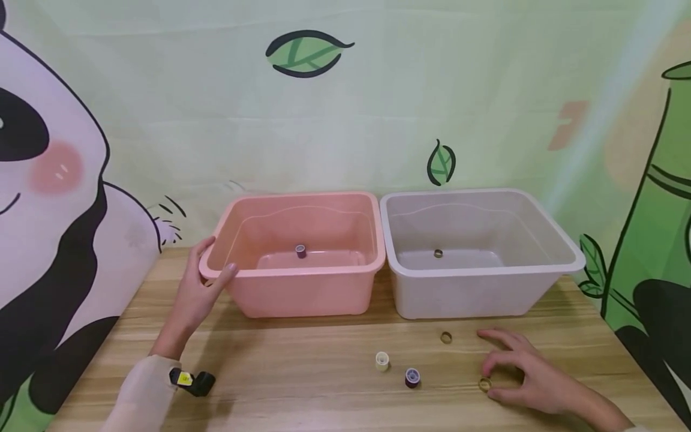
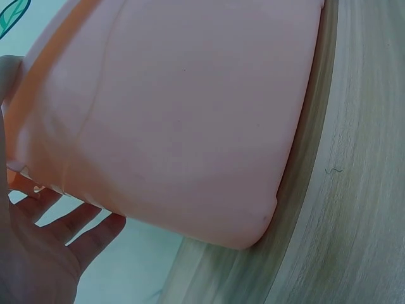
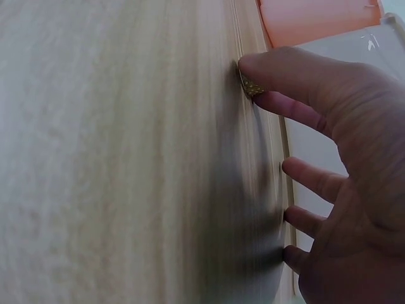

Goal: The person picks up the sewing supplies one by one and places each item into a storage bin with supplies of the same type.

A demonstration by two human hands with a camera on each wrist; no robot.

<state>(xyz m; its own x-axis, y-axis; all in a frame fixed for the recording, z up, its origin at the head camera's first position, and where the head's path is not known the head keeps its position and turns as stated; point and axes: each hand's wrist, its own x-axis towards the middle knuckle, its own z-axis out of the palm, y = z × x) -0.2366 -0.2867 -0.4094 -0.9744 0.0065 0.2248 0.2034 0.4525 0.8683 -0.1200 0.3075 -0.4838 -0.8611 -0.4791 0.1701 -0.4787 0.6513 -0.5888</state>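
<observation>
My left hand [image 1: 197, 288] holds the left front corner of a pink plastic basin [image 1: 308, 294], thumb on the front rim and fingers on the outer side. The left wrist view shows those fingers [image 2: 98, 237] against the basin's wall below the rim. On the table at the right, my right hand [image 1: 534, 375] pinches a gold ring [image 1: 485, 384] between thumb and index finger; the ring's patterned band [image 3: 252, 87] shows in the right wrist view. Near it lie another gold ring [image 1: 445, 338], a dark purple spool-like piece [image 1: 412, 378] and a cream one [image 1: 382, 361].
A light grey basin [image 1: 480, 291] stands beside the pink one, with a gold ring [image 1: 438, 254] inside. A purple spool-like piece [image 1: 300, 251] lies in the pink basin. Behind the wooden table [image 1: 281, 372] hangs a printed green backdrop [image 1: 216, 120].
</observation>
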